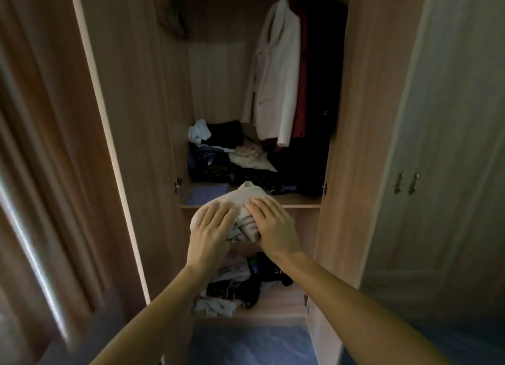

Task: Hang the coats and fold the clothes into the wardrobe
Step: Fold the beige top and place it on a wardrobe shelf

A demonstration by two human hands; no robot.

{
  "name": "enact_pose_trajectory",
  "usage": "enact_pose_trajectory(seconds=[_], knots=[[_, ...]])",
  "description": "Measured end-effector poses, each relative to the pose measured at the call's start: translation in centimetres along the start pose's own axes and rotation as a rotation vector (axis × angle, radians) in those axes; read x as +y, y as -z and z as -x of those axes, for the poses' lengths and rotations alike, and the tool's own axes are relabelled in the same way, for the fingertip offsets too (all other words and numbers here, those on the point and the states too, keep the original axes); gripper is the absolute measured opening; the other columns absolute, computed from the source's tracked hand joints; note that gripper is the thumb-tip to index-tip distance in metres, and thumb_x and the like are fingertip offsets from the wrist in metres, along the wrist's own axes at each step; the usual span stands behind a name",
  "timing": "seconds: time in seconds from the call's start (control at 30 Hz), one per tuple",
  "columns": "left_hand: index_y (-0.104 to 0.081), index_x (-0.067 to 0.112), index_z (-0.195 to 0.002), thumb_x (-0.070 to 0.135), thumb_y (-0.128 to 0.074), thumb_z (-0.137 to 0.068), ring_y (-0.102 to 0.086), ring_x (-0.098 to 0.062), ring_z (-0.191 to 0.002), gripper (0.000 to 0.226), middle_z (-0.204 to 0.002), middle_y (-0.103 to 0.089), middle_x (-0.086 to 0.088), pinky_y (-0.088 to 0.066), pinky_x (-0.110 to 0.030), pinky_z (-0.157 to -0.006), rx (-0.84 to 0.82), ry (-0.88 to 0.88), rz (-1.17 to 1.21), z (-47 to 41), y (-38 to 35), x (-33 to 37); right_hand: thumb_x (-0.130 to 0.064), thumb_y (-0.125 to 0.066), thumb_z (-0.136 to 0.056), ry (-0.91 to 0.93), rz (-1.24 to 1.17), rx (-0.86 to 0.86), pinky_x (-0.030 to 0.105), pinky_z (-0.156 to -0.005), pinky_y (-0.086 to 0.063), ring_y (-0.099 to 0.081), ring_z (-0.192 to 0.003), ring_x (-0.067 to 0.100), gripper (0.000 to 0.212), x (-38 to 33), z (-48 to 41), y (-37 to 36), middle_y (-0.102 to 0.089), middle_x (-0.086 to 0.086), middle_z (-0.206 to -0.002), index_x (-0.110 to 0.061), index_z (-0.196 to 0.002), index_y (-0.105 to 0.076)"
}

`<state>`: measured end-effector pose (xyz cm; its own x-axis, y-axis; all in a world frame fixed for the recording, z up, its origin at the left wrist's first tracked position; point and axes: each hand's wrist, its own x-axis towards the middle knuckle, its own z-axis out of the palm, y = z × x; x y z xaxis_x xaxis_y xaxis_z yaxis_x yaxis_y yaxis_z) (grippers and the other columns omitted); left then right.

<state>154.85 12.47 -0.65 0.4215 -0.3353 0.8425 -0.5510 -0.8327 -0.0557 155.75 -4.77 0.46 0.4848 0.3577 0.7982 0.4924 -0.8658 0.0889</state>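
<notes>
The wardrobe [131,119] stood open, with a white coat [276,72] hanging at the right of its rail and a loose pile of clothes [232,157] on the middle shelf below. A bundled beige garment [247,198] sat at that shelf's front edge, partly overhanging it. The left hand [210,233] and right hand [273,225] lay flat on top of it, fingers straight and close together, pressing rather than gripping.

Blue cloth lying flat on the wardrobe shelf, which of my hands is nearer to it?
Left. The left hand lies just in front of the blue cloth on the beige bundle; the right hand sits farther right.
</notes>
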Motion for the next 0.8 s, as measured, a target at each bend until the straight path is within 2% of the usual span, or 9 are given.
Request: enact_pose_trajectory(seconds=[0.1, 0.2, 0.27, 0.37, 0.53, 0.63, 0.8], knots=[[-0.056, 0.006, -0.118, 0.018, -0.062, -0.076, -0.051, -0.031, -0.118, 0.044, -0.122, -0.061, -0.013, -0.035, -0.046, -0.102, -0.016, 0.004, -0.011, -1.0, -4.2, -3.1, -0.005, -0.079, -0.059, 0.007, -0.016, -0.027, 0.043, -0.093, -0.05, -0.062, -0.109, 0.028, 0.056, 2.4, -1.7, -4.9, -0.067, 0.012, -0.114, -0.004, -0.113, -0.065], [-0.062, 0.004, -0.113, 0.024, -0.052, -0.078, -0.055, -0.033, -0.116, 0.042, -0.119, -0.063, -0.014, -0.033, -0.043, -0.102, -0.074, 0.032, -0.068, -2.5, -9.0, -6.2, -0.007, -0.081, -0.056, 0.005, -0.034, -0.064, 0.043, -0.092, -0.051, -0.063, -0.107, 0.028, 0.058, 5.3, -3.6, -10.2, -0.067, 0.012, -0.112, -0.005, -0.113, -0.065], [-0.063, 0.004, -0.11, 0.021, -0.064, -0.072, -0.056, -0.033, -0.115, 0.042, -0.118, -0.063, -0.014, -0.033, -0.042, -0.101, -0.139, 0.044, -0.126, -3.3, -12.9, -8.2, -0.01, -0.084, -0.053, 0.009, -0.057, -0.115, 0.042, -0.092, -0.051, -0.063, -0.107, 0.027, 0.063, 7.5, -4.5, -14.0, -0.067, 0.011, -0.112, -0.006, -0.113, -0.065], [-0.063, 0.005, -0.11, 0.012, -0.083, -0.056, -0.057, -0.033, -0.115, 0.058, -0.117, -0.064, -0.014, -0.042, -0.045, -0.099, -0.27, 0.103, -0.143, -5.1, -17.9, -11.0, -0.017, -0.088, -0.047, -0.005, -0.106, -0.182, 0.041, -0.092, -0.051, -0.063, -0.106, 0.027, 0.07, 10.8, -6.2, -19.1, -0.067, 0.01, -0.111, -0.007, -0.112, -0.065], [-0.064, 0.004, -0.11, 0.007, -0.083, -0.049, -0.059, -0.033, -0.113, 0.064, -0.117, -0.064, -0.015, -0.046, -0.048, -0.096, -0.336, 0.179, -0.148, -7.3, -23.9, -15.1, -0.017, -0.089, -0.042, 0.001, -0.18, -0.221, 0.041, -0.091, -0.052, -0.064, -0.105, 0.028, 0.074, 14.5, -9.5, -26.1, -0.068, 0.01, -0.11, -0.007, -0.112, -0.066], [-0.062, 0.007, -0.114, 0.012, -0.086, -0.048, -0.059, -0.031, -0.111, 0.07, -0.116, -0.065, -0.013, -0.047, -0.045, -0.095, -0.333, 0.176, -0.14, -8.2, -26.8, -17.7, -0.016, -0.088, -0.039, -0.001, -0.2, -0.228, 0.042, -0.092, -0.051, -0.064, -0.105, 0.028, 0.077, 15.9, -11.1, -30.0, -0.068, 0.011, -0.111, -0.006, -0.112, -0.066], [-0.066, 0.008, -0.106, 0.018, -0.091, -0.041, -0.059, -0.028, -0.106, 0.07, -0.109, -0.067, -0.012, -0.038, -0.039, -0.098, -0.361, 0.181, -0.12, -9.4, -31.8, -22.9, -0.017, -0.087, -0.046, -0.041, -0.232, -0.257, 0.04, -0.09, -0.052, -0.065, -0.103, 0.027, 0.069, 17.5, -13.8, -37.3, -0.069, 0.01, -0.11, -0.007, -0.111, -0.066]])
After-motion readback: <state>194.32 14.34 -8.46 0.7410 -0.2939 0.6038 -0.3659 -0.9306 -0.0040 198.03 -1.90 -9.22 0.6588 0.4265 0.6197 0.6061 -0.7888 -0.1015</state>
